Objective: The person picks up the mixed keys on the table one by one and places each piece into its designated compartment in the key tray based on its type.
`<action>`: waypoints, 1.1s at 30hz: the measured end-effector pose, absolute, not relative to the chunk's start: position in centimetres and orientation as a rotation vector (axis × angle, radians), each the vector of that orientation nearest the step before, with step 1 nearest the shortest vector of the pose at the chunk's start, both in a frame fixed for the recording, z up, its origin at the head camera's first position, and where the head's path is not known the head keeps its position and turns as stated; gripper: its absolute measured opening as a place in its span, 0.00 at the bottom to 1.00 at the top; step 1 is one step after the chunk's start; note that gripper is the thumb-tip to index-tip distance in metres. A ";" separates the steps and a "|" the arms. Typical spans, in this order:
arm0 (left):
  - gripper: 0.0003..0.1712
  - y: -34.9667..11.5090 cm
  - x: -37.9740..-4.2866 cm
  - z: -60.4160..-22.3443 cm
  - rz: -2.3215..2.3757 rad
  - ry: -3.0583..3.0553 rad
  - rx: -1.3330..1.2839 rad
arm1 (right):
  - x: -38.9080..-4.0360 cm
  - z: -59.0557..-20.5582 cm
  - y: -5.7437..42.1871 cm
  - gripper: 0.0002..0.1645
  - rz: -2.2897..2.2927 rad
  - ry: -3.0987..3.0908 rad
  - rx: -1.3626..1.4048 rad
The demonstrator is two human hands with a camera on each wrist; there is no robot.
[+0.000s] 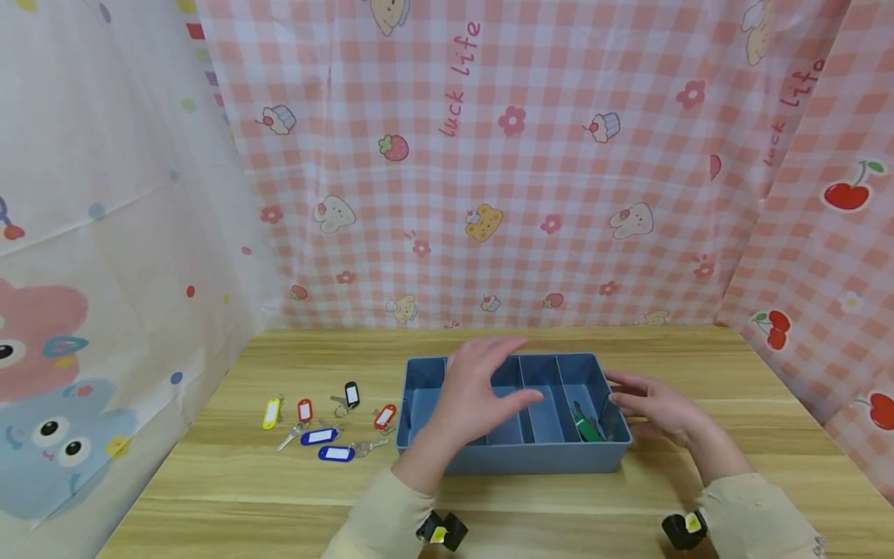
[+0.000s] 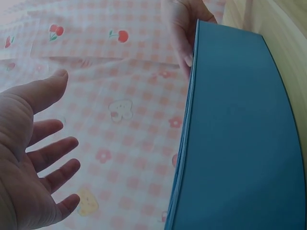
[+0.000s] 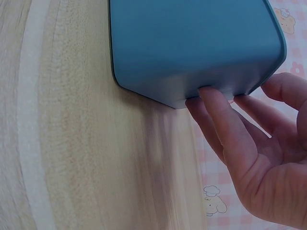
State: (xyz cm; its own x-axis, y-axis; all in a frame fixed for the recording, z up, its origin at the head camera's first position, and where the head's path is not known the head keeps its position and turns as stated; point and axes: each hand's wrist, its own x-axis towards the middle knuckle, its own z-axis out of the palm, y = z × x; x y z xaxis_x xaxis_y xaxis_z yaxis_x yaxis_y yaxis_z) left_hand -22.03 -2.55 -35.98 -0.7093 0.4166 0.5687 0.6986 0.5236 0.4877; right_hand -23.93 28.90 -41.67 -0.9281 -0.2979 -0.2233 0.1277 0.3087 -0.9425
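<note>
A blue-grey divided box [image 1: 538,460] stands on the table, its compartments side by side. My left hand [image 1: 475,388] hovers over the box's left half, thumb and fingers spread apart and holding nothing. In the left wrist view that hand [image 2: 36,158] is beside the box's long front wall [image 2: 240,124]. My right hand [image 1: 660,407] is at the box's right end. In the right wrist view its fingertips [image 3: 211,93] touch the end wall, with the thumb up near the rim. A green piece [image 1: 587,425] with darker bits lies in the rightmost compartment.
Left of the box lie keys with label tags: a yellow tag [image 1: 271,414], a red tag [image 1: 304,410], another red tag [image 1: 385,417], a black tag [image 1: 352,394] and two blue tags, one in front [image 1: 337,453]. A pink checked curtain [image 1: 447,178] hangs behind the table.
</note>
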 end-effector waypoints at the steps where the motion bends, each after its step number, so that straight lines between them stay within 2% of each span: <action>1: 0.37 -2.8 -22.1 -36.1 -1.015 -2.379 -0.915 | -23.9 -41.7 28.9 0.40 -1.654 2.223 -0.151; 33: 0.38 -11.8 -23.4 -38.2 -0.935 -2.364 -0.769 | -23.9 -41.7 28.9 0.40 -1.657 2.213 -0.178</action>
